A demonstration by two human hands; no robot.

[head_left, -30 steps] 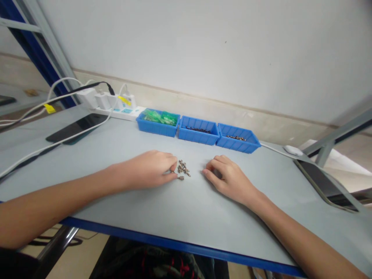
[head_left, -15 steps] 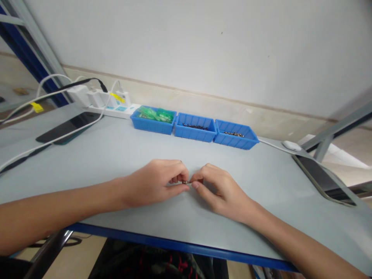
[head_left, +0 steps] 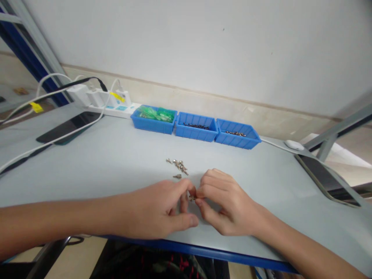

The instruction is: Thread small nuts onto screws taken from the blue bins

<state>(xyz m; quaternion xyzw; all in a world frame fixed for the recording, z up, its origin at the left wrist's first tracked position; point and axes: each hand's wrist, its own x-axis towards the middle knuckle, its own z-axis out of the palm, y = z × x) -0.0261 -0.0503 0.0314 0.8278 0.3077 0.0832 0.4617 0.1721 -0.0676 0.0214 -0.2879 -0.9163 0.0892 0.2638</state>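
Note:
Between my two hands is a small metal screw point(head_left: 191, 198), partly hidden by fingers. My right hand point(head_left: 228, 203) is closed on it, thumb and forefinger pinching its right end. My left hand point(head_left: 165, 211) is held around the screw's left side, thumb apart from the curled forefinger, with a gap between them. Just beyond the left hand lies a small pile of metal screws point(head_left: 180, 166). One loose screw point(head_left: 177, 176) lies nearer to me, and another point(head_left: 169, 161) sits left of the pile.
Three blue bins stand along the wall: one with green plastic bags point(head_left: 157, 114), a middle bin point(head_left: 195, 133) with dark small parts, and a right bin point(head_left: 236, 141) with brassy parts. Phones lie at left point(head_left: 69, 127) and right point(head_left: 328, 180). A power strip point(head_left: 120, 111) with cables is back left.
Both hands have moved towards the table's front edge, uncovering the pile of screws. My left thumb has parted from its fingers, while the right hand keeps its pinch.

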